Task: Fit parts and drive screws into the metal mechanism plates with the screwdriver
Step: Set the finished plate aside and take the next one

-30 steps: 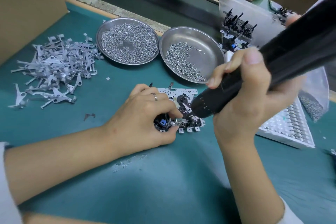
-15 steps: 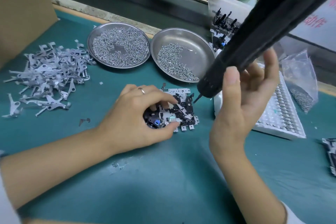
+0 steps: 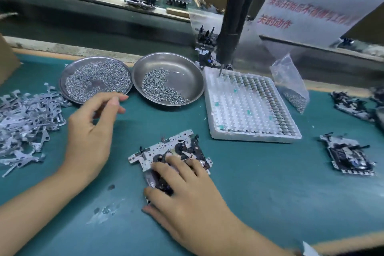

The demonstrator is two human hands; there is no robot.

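Your right hand (image 3: pixel 187 195) presses flat fingers on the mechanism plate (image 3: pixel 166 149); your left hand (image 3: pixel 93 129) hovers, grip loosely curled, holding nothing.

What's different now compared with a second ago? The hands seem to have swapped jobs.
The right hand let go of the screwdriver, which now hangs upright over the white tray, and came down to rest on the mechanism plate. The left hand released that plate and lifted toward the screw dishes. The dishes, tray and heap of metal levers look unmoved.
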